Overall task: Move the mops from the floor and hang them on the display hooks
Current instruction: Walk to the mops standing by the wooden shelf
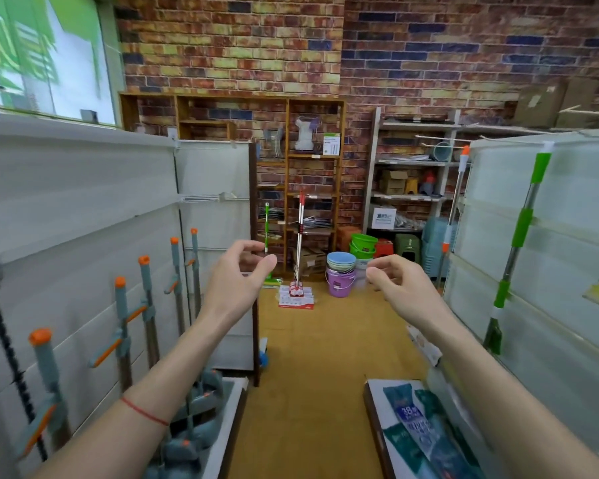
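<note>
From my feed, two mops stand upright on the floor at the far end of the aisle, in front of a wooden shelf unit (312, 167); the red-and-white mop (298, 250) has its head resting on a red and white pack, and the green mop (267, 233) stands just to its left, partly behind my left hand; more mops already hang on the displays, a row of grey mops with orange caps (146, 305) on the white panel to the left and a green-handled mop (519, 236) on the panel to the right. My left hand (237, 274) is raised in mid-air, fingers loosely curled with thumb and forefinger apart, gripping nothing; my right hand (400, 285) hovers level with it, fingers likewise loosely bent and empty; a thin red string circles the left wrist. Beyond the hands, near the red-and-white mop, sits a purple bucket (340, 283) with stacked bowls on top, and green buckets (363, 245) behind it; a brick wall (429, 46) backs everything.
</note>
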Available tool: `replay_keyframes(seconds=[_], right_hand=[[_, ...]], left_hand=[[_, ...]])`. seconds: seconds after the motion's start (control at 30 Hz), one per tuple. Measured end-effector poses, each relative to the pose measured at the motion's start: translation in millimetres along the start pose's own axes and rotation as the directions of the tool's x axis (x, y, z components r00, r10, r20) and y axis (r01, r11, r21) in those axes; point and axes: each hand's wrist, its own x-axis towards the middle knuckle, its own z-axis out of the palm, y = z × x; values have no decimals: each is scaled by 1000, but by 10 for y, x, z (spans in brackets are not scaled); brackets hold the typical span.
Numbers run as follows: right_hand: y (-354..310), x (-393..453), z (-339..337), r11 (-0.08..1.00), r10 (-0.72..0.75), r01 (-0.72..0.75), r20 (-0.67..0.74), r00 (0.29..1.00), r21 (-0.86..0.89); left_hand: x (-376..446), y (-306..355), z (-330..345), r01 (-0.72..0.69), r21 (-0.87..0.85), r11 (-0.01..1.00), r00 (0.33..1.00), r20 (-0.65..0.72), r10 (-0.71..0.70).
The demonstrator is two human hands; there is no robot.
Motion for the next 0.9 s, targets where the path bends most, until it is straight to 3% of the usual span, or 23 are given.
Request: replay_keyframes(seconds=[0.2,0.67,0.9], right_hand=[[520,962,319,999,50,-51,-12,999,-15],[1735,3577,615,1000,-6,6,2,1000,11],[2331,4319,427,999,46,-46,-60,997,-7]], left_hand=[[836,-520,551,-4,-5,1000,1000,23,4],[2963,-1561,2089,-44,-26,999,998,-45,43],[3807,-1816,2997,-54,-70,996,997,45,57]])
